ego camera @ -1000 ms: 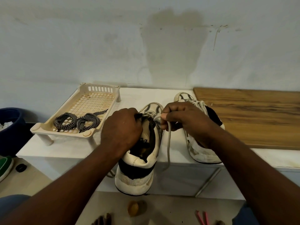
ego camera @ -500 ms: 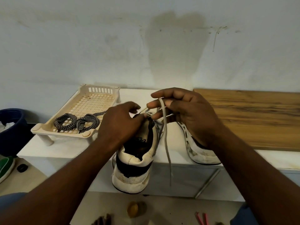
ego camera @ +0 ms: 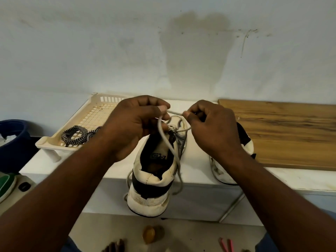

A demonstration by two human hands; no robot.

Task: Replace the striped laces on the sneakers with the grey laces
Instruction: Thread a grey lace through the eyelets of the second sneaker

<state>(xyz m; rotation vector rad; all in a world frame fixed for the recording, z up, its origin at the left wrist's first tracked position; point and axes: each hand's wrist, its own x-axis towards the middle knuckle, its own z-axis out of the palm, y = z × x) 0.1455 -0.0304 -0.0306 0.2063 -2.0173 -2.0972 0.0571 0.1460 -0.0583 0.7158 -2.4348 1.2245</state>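
Note:
A white and black sneaker point(ego camera: 152, 180) stands at the front edge of the white table point(ego camera: 198, 166), heel toward me and overhanging. A grey lace point(ego camera: 170, 148) runs through its top eyelets. My left hand point(ego camera: 134, 124) and my right hand point(ego camera: 212, 130) both pinch this lace above the tongue, a short taut span between them. One loose end trails down past the heel. The second sneaker point(ego camera: 246, 142) stands to the right, mostly hidden behind my right wrist. The striped black-and-white laces point(ego camera: 78, 135) lie in the cream basket tray point(ego camera: 87, 113) at left.
A wooden board point(ego camera: 283, 131) lies on the right part of the table against the wall. A dark blue bin point(ego camera: 12, 139) and a green shoe point(ego camera: 5, 186) are on the floor at left. Small items, including pink-handled ones point(ego camera: 226, 245), lie on the floor below.
My left hand rose from the sneaker's collar to grip the lace. My right hand moved from the shoe up and rightward, drawing the lace taut between both hands.

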